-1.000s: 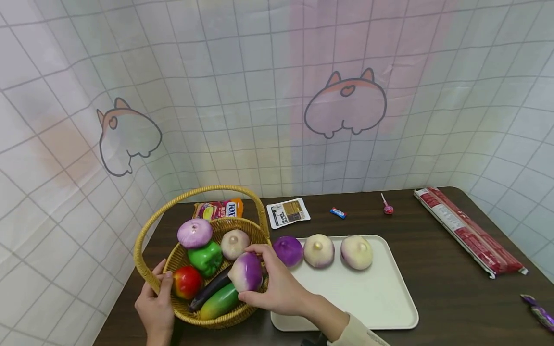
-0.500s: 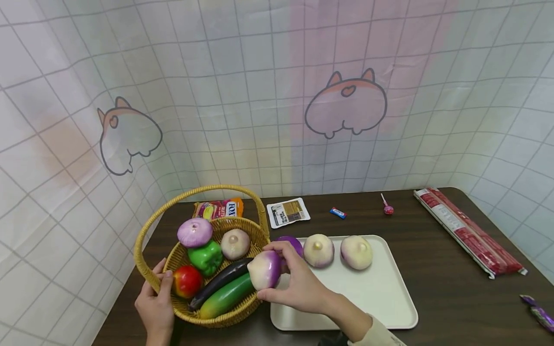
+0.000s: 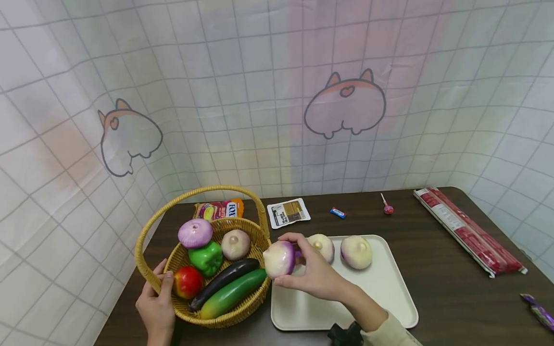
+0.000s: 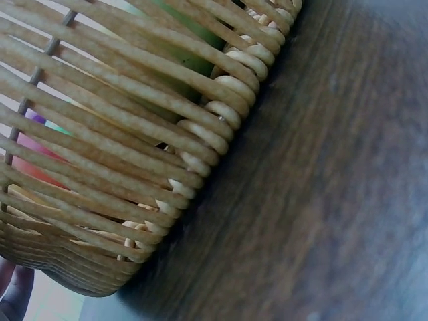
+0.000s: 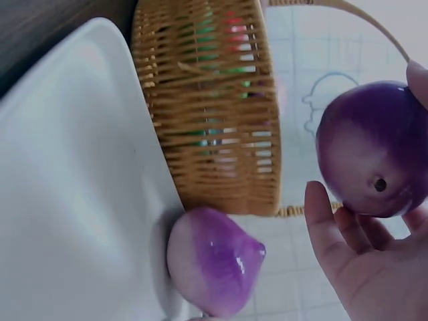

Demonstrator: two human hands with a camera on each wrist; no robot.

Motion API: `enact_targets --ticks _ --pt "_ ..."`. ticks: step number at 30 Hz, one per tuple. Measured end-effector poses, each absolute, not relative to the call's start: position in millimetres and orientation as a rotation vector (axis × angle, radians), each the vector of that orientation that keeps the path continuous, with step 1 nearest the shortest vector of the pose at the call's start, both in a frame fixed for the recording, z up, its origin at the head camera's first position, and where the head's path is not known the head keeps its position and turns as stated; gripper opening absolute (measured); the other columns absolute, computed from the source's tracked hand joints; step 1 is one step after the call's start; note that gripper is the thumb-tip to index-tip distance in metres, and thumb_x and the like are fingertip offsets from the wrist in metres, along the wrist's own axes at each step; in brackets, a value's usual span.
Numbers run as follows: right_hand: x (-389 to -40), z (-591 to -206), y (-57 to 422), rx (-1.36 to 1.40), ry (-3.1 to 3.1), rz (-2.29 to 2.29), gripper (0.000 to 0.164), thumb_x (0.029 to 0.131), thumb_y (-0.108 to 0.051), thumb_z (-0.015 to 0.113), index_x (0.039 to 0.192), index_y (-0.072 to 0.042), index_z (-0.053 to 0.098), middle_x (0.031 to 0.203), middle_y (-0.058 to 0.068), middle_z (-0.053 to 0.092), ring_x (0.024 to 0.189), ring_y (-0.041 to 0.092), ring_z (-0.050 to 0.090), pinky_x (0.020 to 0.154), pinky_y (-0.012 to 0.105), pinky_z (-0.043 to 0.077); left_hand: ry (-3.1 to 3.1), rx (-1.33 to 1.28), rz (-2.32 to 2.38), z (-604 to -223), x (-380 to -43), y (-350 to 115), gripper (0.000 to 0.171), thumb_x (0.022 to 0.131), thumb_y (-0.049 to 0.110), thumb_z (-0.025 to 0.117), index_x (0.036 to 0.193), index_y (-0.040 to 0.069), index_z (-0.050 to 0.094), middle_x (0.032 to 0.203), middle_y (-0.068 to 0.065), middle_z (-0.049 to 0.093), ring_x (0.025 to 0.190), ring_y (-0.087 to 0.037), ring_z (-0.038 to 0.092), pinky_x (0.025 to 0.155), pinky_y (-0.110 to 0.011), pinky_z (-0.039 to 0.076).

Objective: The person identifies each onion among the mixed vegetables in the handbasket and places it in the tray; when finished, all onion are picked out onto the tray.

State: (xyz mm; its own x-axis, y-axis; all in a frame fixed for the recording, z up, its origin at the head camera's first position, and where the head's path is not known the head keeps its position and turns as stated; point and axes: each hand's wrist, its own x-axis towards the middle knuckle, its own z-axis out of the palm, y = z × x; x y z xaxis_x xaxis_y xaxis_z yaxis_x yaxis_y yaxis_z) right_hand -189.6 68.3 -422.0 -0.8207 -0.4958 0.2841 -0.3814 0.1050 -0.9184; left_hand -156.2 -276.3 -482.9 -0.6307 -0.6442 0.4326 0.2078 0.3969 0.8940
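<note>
My left hand (image 3: pixel 156 307) grips the wicker basket (image 3: pixel 225 321) at its left side, thumb over the rim near the handle's foot. In my right hand (image 3: pixel 313 269) is a purple-and-white onion (image 3: pixel 278 259), pinched between thumb and fingers above where the basket's right rim meets the tray. Its purple underside shows in the right wrist view. Inside the basket lie a pale purple onion (image 3: pixel 195 233), green pepper (image 3: pixel 206 258), garlic bulb (image 3: pixel 235 244), red tomato-like fruit (image 3: pixel 188 282), eggplant (image 3: pixel 225 282) and green cucumber-like vegetable (image 3: pixel 233 294). Another purple onion (image 5: pixel 217 261) on the tray is mostly hidden behind my right hand in the head view.
The white tray (image 3: pixel 389 302) stands right of the basket, with two whitish onions (image 3: pixel 321 247) along its back edge. Behind are snack packs (image 3: pixel 288 213), a small blue candy (image 3: pixel 338 213) and a lollipop (image 3: pixel 388 209). A long red package (image 3: pixel 469 230) and purple wrapper (image 3: pixel 538 311) lie right.
My right hand has carried the onion rightward and slightly up, from over the basket to its right rim, uncovering the eggplant and green vegetable. My left hand stays on the basket.
</note>
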Motion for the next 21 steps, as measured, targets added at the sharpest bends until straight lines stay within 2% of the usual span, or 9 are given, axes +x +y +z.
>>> enact_targets --ticks 8,11,17,21 --pt "-194.5 -421.7 82.5 -0.945 2.224 -1.733 0.074 0.08 -0.023 0.081 0.14 -0.016 0.038 0.139 0.003 0.045 0.119 0.021 0.054 0.094 0.037 0.049 -1.857 0.354 -1.303 -481.7 -157.2 -278.2 0.016 0.091 0.009 0.07 0.086 -0.006 0.07 0.118 -0.014 0.069 0.101 0.006 0.06 0.083 -0.006 0.042" --pt "-196.2 -422.7 88.6 -0.977 2.241 -1.657 0.073 0.08 -0.023 0.082 0.14 -0.019 0.04 0.141 0.004 0.044 0.121 0.021 0.052 0.093 0.037 0.049 -1.866 0.365 -1.289 -481.7 -156.9 -279.3 0.015 0.091 0.01 0.07 0.088 -0.005 0.07 0.118 -0.015 0.069 0.099 0.007 0.06 0.082 -0.005 0.042" --pt "-199.6 -427.4 94.8 -1.019 2.212 -1.575 0.068 0.077 -0.013 0.081 0.134 -0.026 0.046 0.138 0.006 0.046 0.114 0.019 0.056 0.089 0.034 0.051 -1.877 0.374 -1.277 -483.7 -157.2 -280.7 0.015 0.091 0.01 0.07 0.088 -0.005 0.07 0.118 -0.016 0.069 0.1 0.008 0.059 0.082 -0.005 0.041" --pt "-200.4 -429.8 96.4 -1.019 2.231 -1.514 0.067 0.076 -0.019 0.083 0.133 -0.02 0.048 0.133 0.001 0.049 0.11 0.017 0.056 0.089 0.034 0.05 -1.871 0.374 -1.284 -483.9 -157.3 -280.3 0.015 0.091 0.01 0.069 0.088 -0.005 0.07 0.118 -0.015 0.069 0.1 0.008 0.059 0.082 -0.005 0.042"
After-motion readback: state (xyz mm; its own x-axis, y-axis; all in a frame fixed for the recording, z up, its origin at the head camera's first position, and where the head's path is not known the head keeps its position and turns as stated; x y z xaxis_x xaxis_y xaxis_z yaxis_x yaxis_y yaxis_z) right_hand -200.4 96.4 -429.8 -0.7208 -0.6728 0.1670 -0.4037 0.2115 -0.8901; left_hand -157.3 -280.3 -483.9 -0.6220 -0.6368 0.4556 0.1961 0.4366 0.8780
